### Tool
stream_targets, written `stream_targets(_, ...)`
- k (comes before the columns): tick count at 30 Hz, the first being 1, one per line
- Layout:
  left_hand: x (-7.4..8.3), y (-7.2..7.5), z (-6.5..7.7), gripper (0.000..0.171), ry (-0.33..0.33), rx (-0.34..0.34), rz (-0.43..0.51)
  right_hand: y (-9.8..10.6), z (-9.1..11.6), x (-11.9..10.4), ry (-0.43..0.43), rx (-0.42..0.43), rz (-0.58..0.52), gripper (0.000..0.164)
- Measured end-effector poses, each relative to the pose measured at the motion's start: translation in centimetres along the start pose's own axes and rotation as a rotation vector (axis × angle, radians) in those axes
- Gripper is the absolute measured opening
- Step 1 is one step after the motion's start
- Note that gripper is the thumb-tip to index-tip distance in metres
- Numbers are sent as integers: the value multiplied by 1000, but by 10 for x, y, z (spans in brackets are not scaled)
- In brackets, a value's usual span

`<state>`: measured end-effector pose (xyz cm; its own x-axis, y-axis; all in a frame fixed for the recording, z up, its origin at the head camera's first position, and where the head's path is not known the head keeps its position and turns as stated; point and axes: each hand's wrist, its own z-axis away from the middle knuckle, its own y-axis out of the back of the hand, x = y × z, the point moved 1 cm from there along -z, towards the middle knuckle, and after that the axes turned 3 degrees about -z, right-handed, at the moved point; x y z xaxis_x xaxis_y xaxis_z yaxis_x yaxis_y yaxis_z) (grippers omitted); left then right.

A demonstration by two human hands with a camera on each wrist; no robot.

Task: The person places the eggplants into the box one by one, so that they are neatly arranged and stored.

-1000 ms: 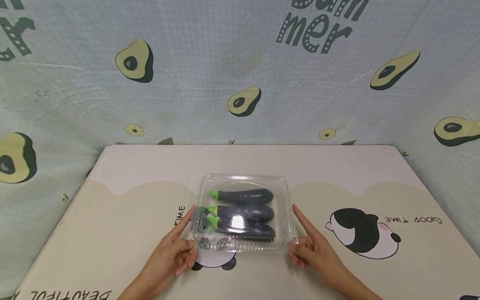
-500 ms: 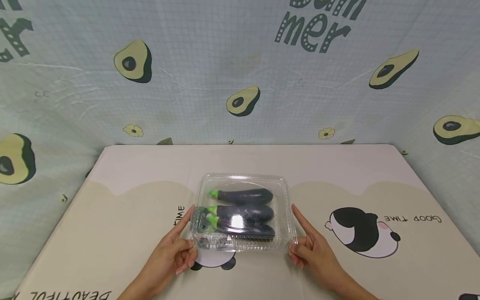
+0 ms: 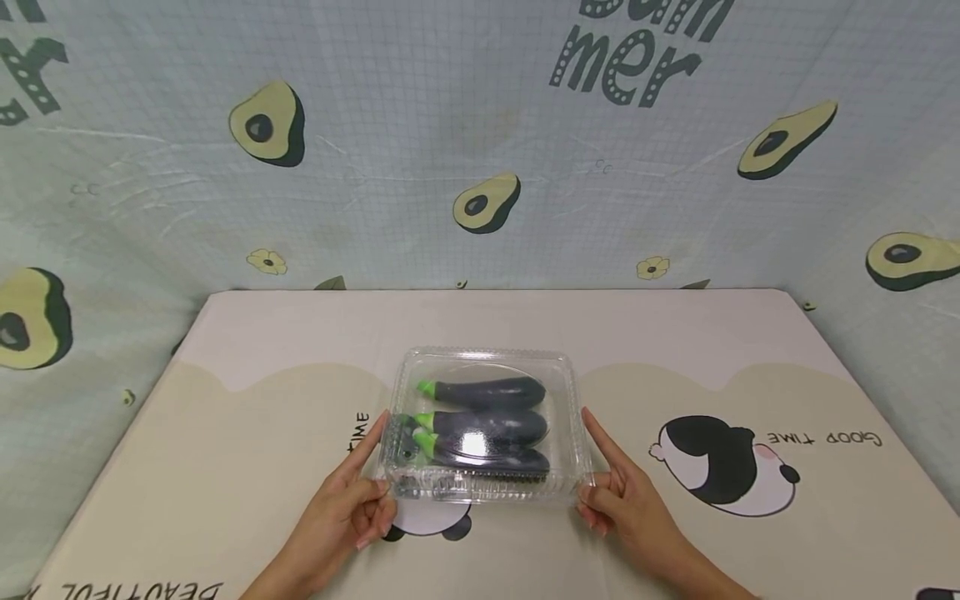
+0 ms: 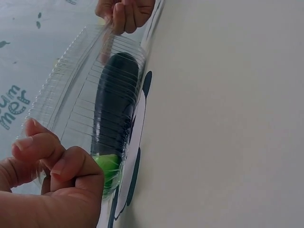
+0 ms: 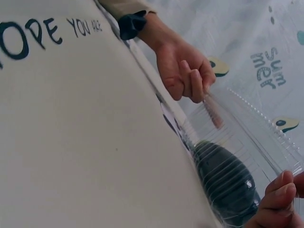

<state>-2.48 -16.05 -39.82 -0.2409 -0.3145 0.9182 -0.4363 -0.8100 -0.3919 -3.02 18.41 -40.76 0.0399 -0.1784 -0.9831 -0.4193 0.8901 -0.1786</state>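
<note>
A clear plastic clamshell box (image 3: 564,392) with its lid down sits at the middle of the table. Three eggplants (image 3: 491,392) with bright green stem ends lie inside it, seen through the lid. At the box's near left corner, my left hand (image 3: 341,504) pinches the rim, its index finger stretched along the side. My right hand (image 3: 633,508) grips the near right corner the same way, index finger pointing along that side. In the left wrist view, one eggplant (image 4: 116,99) shows through the ribbed wall of the box.
A pale cloth (image 3: 225,467) printed with lettering and a cartoon dog (image 3: 723,467) covers the table. Behind it hangs a curtain (image 3: 390,200) with avocado prints. A dark object (image 3: 937,594) shows at the bottom right edge.
</note>
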Motion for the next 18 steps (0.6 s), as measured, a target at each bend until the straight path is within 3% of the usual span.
stream_targets(4,-3,0,-2,72,-24,-16,2,4,0,0,-13,-18,23,85)
stream_targets(13,-7,-2,-3,74,10,-14,24,9,2,1,0,-60,65,82)
stream_targets(18,-7,-4,-1,75,-4,8,6,13,5,0,-14,-90,77,78)
